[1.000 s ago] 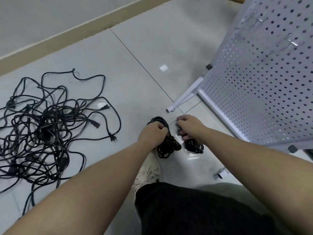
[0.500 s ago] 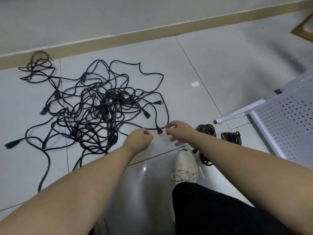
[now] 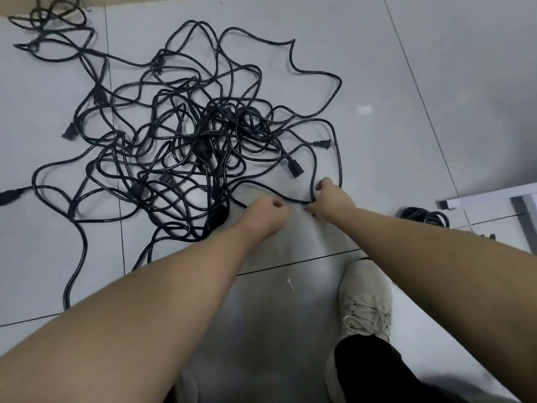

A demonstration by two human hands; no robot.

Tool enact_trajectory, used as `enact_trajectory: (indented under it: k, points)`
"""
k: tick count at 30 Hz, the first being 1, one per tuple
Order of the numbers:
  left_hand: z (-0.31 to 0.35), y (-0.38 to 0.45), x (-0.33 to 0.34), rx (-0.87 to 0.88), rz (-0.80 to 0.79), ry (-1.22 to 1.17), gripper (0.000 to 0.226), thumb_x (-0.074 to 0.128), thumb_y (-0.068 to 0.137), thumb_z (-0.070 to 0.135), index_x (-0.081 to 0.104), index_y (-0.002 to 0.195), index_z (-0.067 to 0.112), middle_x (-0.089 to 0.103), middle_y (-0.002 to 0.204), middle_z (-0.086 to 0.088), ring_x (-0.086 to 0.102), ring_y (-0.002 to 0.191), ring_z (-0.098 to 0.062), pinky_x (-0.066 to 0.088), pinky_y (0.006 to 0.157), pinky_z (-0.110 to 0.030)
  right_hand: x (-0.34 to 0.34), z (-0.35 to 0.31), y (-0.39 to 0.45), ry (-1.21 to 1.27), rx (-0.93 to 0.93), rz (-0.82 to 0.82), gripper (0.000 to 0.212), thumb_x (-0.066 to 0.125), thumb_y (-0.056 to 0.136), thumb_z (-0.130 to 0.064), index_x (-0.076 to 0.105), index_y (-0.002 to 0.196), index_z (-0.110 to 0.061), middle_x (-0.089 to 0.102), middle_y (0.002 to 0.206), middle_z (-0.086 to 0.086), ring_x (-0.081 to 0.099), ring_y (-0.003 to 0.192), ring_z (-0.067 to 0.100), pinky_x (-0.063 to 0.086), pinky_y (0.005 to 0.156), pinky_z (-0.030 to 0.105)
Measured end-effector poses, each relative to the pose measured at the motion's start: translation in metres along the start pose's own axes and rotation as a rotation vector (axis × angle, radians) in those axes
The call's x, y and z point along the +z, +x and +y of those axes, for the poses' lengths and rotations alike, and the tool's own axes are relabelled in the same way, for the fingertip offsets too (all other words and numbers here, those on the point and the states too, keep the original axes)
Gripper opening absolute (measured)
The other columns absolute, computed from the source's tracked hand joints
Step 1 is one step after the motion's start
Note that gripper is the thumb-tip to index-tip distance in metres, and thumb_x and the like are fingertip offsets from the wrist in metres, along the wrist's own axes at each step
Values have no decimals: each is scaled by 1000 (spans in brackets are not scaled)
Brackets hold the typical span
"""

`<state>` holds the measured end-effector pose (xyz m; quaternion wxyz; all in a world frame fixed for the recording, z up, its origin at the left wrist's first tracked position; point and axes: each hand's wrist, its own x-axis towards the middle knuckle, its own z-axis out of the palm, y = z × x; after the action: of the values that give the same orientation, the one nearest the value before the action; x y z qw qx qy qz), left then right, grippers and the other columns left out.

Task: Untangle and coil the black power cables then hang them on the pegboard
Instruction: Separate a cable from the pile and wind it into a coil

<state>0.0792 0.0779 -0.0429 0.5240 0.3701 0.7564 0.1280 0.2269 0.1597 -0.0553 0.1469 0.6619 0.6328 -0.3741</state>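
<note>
- Right hand (image 3: 331, 200) pinched a single strand of black cable (image 3: 293, 200) at the 5 o'clock edge of the tangle (image 3: 191, 141); fingers curled round it where it bent upward toward 12.
- Left hand (image 3: 266, 215) lay just beside, at 9 o'clock of the right, fingers curled into a loose fist. The same strand ran under its knuckles; whether it actually gripped the strand could not be told.
- The tangle sat on the tiled floor (image 3: 392, 68), spread from centre toward 10 o'clock; a smaller clump (image 3: 49, 21) lay at 11 o'clock near the frame's corner.
- One coiled cable (image 3: 424, 216) lay at 3 o'clock, just beside the white frame foot (image 3: 488, 196), presumably the pegboard stand; board itself not in view.
- Risk: pulling the held strand hard would likely cinch the loops at the heap's centre, since it ran back under several crossings.
- Risk: the pronged plug (image 3: 322, 143) and the socket end (image 3: 295, 167), both at 12 o'clock of the right hand, could snag on neighbouring loops and drag the whole heap.
- Risk: the shoe (image 3: 366, 303) at 6 o'clock stood near the loose runs; stepping on one would stall the pull.
- Writing: no brand, label or text legible on cables, plugs or shoe.
</note>
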Motion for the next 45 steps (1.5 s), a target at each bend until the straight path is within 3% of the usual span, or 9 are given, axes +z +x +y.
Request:
enact_trajectory:
  k: [3,8,14,23,29,34,39,42,45]
  points:
    - [-2,6,4,10,-31,-23,19,52,98,28,66,108,21,62,89,6,69,103,-26,48,78,-28,1,-6,4,-35,63,-38,30,64,89,-11,55,117,-4,61,77,4,60,82,27,47,72,32]
    - [0,-1,-3,12,-36,-71,24,52,99,31,66,111,15,64,93,1,68,101,-27,51,81,-34,-7,-12,-15,40,120,-360,16,53,95,-5,67,103,-5,66,90,13,59,78,26,48,66,30]
    - [41,-45,-35,-21,4,-218,28,42,106,44,56,112,21,64,109,-2,63,103,-25,51,87,-38,-48,-19,-86,181,-184,-277,29,61,86,5,53,102,-18,57,92,4,54,72,20,45,61,27]
    - [132,-182,-104,70,87,-1646,26,26,102,18,48,89,11,55,56,-3,50,55,-19,52,64,-31,-134,-53,-219,61,-547,-192,30,69,87,-1,50,95,-23,56,88,4,50,64,16,42,51,17]
    - [141,-273,-133,290,115,-1033,26,28,103,12,54,107,13,23,55,8,16,40,-7,13,40,-20,-167,-61,-299,13,-677,-145,41,81,87,-29,50,109,-14,65,102,7,53,70,16,41,53,11]
    - [131,-337,-148,410,170,-392,28,33,100,16,61,96,14,33,49,10,23,42,-10,19,41,-23,-181,-64,-328,149,-742,169,55,68,94,-22,36,139,-26,46,145,7,59,111,23,48,102,38]
    - [135,-389,-155,547,189,-226,31,42,92,12,53,64,16,33,48,3,23,42,-12,21,44,-22,-175,-80,-357,39,-943,191,81,71,87,-10,31,157,-24,28,163,4,27,149,18,23,121,29]
    - [133,-410,-162,656,168,-157,36,46,89,15,52,54,19,34,48,4,27,41,-10,22,44,-20,-162,-93,-368,82,-1019,212,65,73,88,-13,47,147,-17,35,161,3,31,147,15,19,117,18]
    - [131,-428,-164,755,133,-82,28,46,80,20,49,52,17,35,45,7,27,40,-7,22,41,-18,-155,-100,-374,169,-1059,192,35,66,82,-37,66,112,-19,64,113,-12,55,110,10,41,110,33]
